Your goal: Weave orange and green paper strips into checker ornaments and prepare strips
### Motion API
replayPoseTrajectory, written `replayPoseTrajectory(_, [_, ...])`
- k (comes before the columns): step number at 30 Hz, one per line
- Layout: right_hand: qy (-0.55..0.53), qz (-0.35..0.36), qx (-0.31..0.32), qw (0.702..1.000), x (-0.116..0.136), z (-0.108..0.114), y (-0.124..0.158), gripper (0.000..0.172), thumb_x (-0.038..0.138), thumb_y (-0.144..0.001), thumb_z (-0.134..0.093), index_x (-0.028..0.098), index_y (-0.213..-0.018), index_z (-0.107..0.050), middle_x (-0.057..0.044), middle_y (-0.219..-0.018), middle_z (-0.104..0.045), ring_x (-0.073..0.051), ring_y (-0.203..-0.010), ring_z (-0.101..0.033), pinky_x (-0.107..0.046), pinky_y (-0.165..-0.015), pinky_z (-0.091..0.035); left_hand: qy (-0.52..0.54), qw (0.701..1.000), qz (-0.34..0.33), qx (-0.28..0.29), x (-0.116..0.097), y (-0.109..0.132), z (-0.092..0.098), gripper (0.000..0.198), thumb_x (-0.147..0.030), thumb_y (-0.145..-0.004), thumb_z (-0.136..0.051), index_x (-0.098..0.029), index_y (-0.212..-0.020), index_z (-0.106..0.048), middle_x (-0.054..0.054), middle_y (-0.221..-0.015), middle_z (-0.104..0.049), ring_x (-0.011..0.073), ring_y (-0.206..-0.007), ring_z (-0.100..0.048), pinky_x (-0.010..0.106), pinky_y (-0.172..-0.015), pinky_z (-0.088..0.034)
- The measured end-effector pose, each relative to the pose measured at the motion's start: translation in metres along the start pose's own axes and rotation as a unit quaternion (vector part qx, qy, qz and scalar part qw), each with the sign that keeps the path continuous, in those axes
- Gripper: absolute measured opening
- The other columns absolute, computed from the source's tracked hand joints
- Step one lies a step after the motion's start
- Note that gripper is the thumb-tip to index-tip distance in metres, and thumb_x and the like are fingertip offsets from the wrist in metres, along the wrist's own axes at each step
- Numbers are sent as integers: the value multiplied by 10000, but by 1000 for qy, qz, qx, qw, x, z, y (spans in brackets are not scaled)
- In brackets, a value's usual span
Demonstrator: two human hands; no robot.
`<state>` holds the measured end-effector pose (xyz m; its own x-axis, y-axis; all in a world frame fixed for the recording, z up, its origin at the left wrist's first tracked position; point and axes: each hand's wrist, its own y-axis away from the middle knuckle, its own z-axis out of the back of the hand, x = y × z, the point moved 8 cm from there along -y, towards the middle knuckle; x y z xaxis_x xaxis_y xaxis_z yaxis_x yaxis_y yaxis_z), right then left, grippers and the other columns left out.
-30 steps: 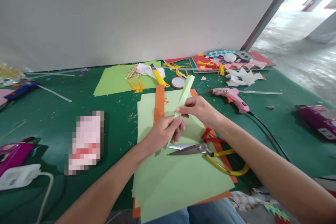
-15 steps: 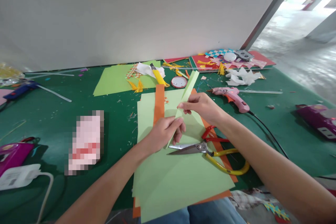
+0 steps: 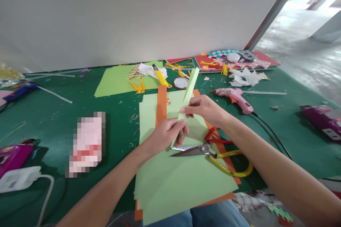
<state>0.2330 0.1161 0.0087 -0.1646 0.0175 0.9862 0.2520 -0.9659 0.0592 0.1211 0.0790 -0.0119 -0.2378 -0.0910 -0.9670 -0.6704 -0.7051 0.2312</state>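
A folded light green paper strip (image 3: 190, 86) slants upward between my two hands. My left hand (image 3: 170, 131) is closed round its lower part, thumb on top. Just above, my right hand (image 3: 201, 108) pinches the strip between thumb and fingers. Beneath both hands lie light green paper sheets (image 3: 183, 188) over orange ones. An orange paper strip (image 3: 161, 103) rests on the sheets left of my hands. Below my left hand are scissors (image 3: 205, 149) with partly spread blades and yellow handles; another red-handled pair (image 3: 213, 134) lies partly under them.
A pink glue gun (image 3: 234, 97) with a cable lies to the right. Behind the sheets are a yellow cutter knife (image 3: 160, 76), a round white lid (image 3: 181, 83) and yellow tassels (image 3: 138, 87). A white power plug (image 3: 20, 179) stands at the left, beyond a blurred pink object (image 3: 86, 142).
The strip's upper end has swung slightly left and up, and its fold looks flatter. Both hands keep nearly the same place and grip.
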Motion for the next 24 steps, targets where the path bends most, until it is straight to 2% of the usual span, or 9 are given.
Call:
replayPoseTrajectory(7, [-28,13,-29,999,-4,9,-2,296,408,-689,-746,137,-621,-645,3,-559,-570,-105,-557,-513,-266,-554,-392,5,1000,-1,13,-2,0,-3,357,-383,-969,-373,-155,-756,-546,-34,-529,-535,80,-481,-496,195,-526,-415])
replayPoseTrajectory(13, [5,1,57,998,-2,-9,0,279,403,-711,-725,138,-646,-669,1,-585,-582,-98,-568,-478,-257,-543,-371,16,1000,-5,-12,-2,0,1,335,-360,-964,-385,-153,-753,-544,-33,-523,-525,89,-487,-500,205,-524,-431])
replayPoseTrajectory(20, [-1,24,-5,1000,0,6,-2,298,403,-704,-741,141,-601,-645,-3,-558,-584,-107,-565,-511,-264,-551,-378,16,1000,-7,-9,0,0,2,358,-407,-958,-394,-154,-756,-548,-34,-538,-521,89,-490,-502,202,-502,-425])
replayPoseTrajectory(24, [-20,30,-14,999,-1,10,-3,280,375,-714,-739,143,-595,-635,0,-560,-587,-105,-560,-523,-263,-561,-390,13,1000,-10,-4,-1,0,1,362,-393,-967,-378,-154,-753,-545,-37,-533,-515,83,-487,-496,199,-512,-421])
